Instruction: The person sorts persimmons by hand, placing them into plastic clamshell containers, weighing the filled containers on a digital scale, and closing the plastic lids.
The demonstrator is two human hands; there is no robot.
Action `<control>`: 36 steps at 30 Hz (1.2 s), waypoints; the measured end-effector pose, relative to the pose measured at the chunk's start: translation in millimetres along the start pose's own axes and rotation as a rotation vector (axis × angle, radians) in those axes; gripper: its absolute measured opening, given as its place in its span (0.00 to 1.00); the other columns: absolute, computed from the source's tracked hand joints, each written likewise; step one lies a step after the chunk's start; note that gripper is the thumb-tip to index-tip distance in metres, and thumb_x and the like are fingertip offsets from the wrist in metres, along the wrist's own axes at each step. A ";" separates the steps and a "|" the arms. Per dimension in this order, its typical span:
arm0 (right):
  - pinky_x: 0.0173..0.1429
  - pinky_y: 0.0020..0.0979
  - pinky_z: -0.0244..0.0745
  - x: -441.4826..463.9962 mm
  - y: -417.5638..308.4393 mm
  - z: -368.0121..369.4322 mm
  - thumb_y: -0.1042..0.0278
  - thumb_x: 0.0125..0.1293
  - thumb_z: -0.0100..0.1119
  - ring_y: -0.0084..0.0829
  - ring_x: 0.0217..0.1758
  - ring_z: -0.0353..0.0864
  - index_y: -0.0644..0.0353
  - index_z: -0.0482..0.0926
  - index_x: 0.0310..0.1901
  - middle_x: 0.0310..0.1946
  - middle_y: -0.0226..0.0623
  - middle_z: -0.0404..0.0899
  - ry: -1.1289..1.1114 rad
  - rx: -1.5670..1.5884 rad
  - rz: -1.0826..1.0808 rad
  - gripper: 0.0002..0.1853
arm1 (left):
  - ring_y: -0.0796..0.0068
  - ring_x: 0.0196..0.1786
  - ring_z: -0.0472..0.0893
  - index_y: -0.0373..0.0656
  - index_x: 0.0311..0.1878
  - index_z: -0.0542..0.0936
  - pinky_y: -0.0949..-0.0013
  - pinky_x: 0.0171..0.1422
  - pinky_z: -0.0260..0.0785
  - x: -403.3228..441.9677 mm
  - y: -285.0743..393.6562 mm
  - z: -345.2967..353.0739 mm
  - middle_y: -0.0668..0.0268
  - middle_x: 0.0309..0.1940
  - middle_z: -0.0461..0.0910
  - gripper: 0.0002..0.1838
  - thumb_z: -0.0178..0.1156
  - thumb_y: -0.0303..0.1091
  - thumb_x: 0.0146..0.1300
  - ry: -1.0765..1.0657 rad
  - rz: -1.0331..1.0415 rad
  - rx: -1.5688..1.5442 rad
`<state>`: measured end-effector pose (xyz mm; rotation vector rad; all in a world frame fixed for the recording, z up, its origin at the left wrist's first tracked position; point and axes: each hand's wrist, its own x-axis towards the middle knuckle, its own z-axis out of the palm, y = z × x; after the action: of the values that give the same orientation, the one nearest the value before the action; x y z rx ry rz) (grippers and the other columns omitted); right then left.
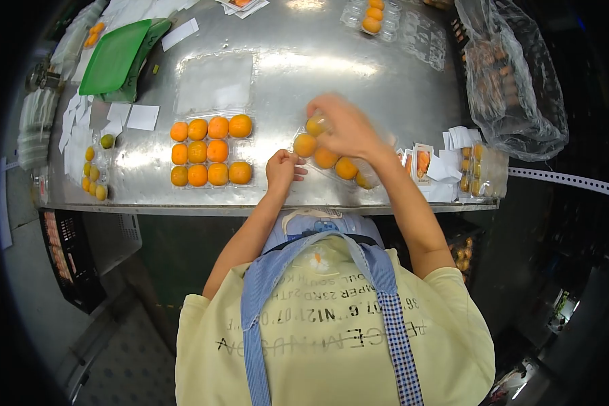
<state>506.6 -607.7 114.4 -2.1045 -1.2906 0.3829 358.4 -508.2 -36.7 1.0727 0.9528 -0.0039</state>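
Note:
My right hand is smeared by motion over a clear plastic tray with several oranges in it. Its fingers are beside a yellowish orange; whether they grip it is not clear. At the tray's left end, my left hand is loosely curled with its fingertips a little apart, and I see nothing held in it. Left of that hand lies an opened clear clamshell box, its lid laid back and its near half filled with rows of oranges.
Greenish-yellow fruit lies in a tray at the left, below a green scoop-like tray. Printed cards and stacked clear boxes are at the right. Another fruit tray lies at the back, near a plastic-covered crate.

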 end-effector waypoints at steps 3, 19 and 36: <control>0.55 0.38 0.71 -0.5 -2.1 -15.9 0.73 0.44 0.54 0.48 0.49 0.75 0.57 0.74 0.44 0.44 0.42 0.75 0.033 0.075 0.050 0.20 | 0.71 0.26 0.83 0.39 0.33 0.73 0.73 0.22 0.74 0.6 -0.4 0.5 0.59 0.30 0.83 0.04 0.53 0.28 0.63 0.001 0.006 0.011; 0.48 0.34 0.76 -0.9 36.5 -52.0 0.74 0.54 0.60 0.39 0.43 0.82 0.53 0.81 0.47 0.41 0.42 0.83 0.446 -0.208 0.022 0.17 | 0.72 0.22 0.80 0.40 0.34 0.72 0.71 0.22 0.73 4.1 3.5 -14.2 0.58 0.30 0.82 0.05 0.55 0.31 0.64 -0.084 -0.036 0.026; 0.53 0.39 0.69 -87.6 83.5 10.0 0.62 0.54 0.67 0.41 0.48 0.76 0.57 0.80 0.48 0.39 0.39 0.80 0.113 -0.043 0.431 0.19 | 0.73 0.22 0.81 0.39 0.36 0.74 0.73 0.22 0.75 -42.7 1.9 -40.9 0.58 0.32 0.82 0.08 0.57 0.34 0.66 -0.166 -0.236 0.118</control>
<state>517.2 -707.4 45.9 -2.4004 -0.7810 0.4114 306.0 -495.1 -12.7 1.0454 0.9319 -0.3420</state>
